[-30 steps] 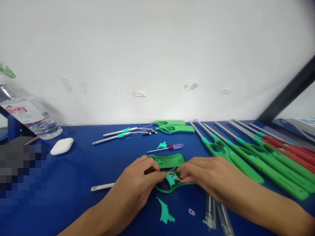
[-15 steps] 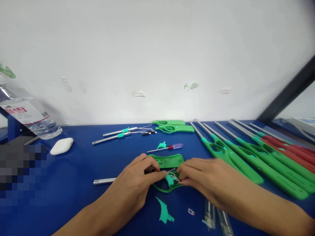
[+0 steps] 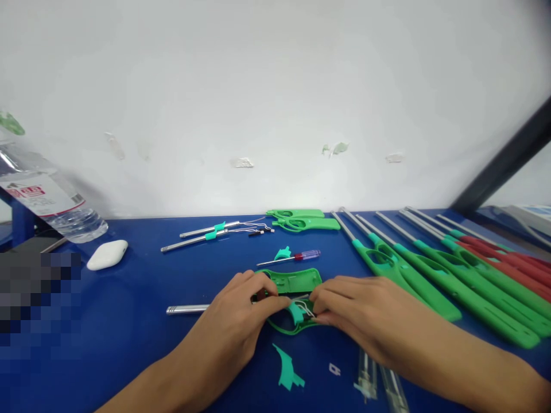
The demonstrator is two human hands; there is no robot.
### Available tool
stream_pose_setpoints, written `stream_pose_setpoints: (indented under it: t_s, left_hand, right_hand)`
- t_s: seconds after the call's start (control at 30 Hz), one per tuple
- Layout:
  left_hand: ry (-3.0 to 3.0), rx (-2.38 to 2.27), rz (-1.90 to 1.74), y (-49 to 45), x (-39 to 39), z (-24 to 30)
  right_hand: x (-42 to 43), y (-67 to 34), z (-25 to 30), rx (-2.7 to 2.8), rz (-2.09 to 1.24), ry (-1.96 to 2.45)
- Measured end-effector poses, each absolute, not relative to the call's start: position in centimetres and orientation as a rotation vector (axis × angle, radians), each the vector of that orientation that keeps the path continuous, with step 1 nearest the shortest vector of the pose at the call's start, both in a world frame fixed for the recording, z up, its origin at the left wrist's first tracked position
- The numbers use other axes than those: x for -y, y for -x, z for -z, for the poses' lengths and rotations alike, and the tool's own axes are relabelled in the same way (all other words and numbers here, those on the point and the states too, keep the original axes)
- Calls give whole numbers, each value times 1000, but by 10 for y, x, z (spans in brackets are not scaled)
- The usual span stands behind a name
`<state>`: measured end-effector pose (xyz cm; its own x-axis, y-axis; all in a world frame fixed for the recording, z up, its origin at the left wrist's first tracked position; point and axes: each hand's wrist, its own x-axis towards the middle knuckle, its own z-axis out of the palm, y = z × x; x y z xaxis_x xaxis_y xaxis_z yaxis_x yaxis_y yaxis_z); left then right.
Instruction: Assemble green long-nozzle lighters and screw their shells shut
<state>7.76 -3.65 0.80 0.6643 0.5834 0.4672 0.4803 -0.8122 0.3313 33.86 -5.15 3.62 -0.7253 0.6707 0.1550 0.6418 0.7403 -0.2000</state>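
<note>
Under both hands lies a green lighter handle half (image 3: 286, 331), holding a teal trigger (image 3: 295, 312) and thin white wires (image 3: 307, 308). My left hand (image 3: 246, 307) is closed on its front end, with the thumb tip at the trigger. A metal lighter tube (image 3: 186, 310) sticks out to the left from behind that hand. My right hand (image 3: 357, 301) grips the rear end beside the wires, fingers bunched; what its fingertips pinch is hidden. Just behind, the matching green shell half (image 3: 299, 281) rests with its inside up.
A screwdriver (image 3: 306, 256), metal tubes with wires (image 3: 196, 242) and green handle shells (image 3: 307, 224) lie behind. Assembled green lighters (image 3: 462, 301) and red ones (image 3: 512, 267) fill the right. In front are a teal piece (image 3: 286, 370) and clear tubes (image 3: 367, 376). A bottle (image 3: 55, 201) stands left.
The metal tube's left end has swung slightly upward in view and shifted a little right. Both hands keep nearly the same place and grip.
</note>
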Motion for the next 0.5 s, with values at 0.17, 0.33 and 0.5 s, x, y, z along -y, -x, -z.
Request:
stream_pose_setpoints:
  t_s: [0.17, 0.33, 0.5]
  left_hand:
    - [-2727, -862, -881, -80, 36, -6]
    - [-2639, -927, -900, -81, 38, -9]
    - [-2599, -913, -928, -81, 37, -10]
  right_hand:
    - [51, -339, -35, 2723, -184, 1019]
    - [52, -338, -36, 2716, -174, 1030]
    - [53, -339, -37, 2726, -179, 1048]
